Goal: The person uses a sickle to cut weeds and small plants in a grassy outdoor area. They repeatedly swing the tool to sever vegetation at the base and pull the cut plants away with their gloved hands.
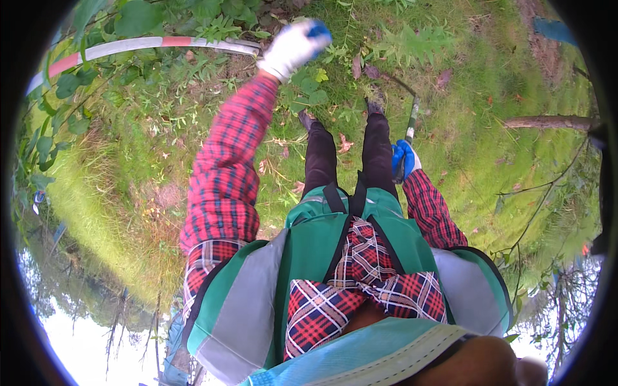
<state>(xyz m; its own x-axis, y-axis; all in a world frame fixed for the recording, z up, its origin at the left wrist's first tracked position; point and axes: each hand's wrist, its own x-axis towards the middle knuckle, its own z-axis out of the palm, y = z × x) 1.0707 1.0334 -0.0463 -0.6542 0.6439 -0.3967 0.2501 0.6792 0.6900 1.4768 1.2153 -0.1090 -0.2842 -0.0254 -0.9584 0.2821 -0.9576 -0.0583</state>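
My left hand (294, 48), in a white glove with a blue palm, reaches forward above low weeds. It is blurred, and whether its fingers hold anything cannot be told. Close to its wrist lies the end of a red-and-white striped pole (176, 41). Beside my right leg, my right hand (405, 159), in a blue-and-white glove, is closed around a tool with a green-and-white handle (413, 118). The tool's dark, thin, curved end (398, 83) reaches towards my right shoe (374, 103); its exact kind is unclear.
Grass and weeds (410, 46) surround my feet. Leafy branches (67, 87) hang at the left, a bare branch (550, 122) juts in from the right, and thin twigs (545, 198) stand beside my right arm. A blue object (555, 30) shows at the upper right.
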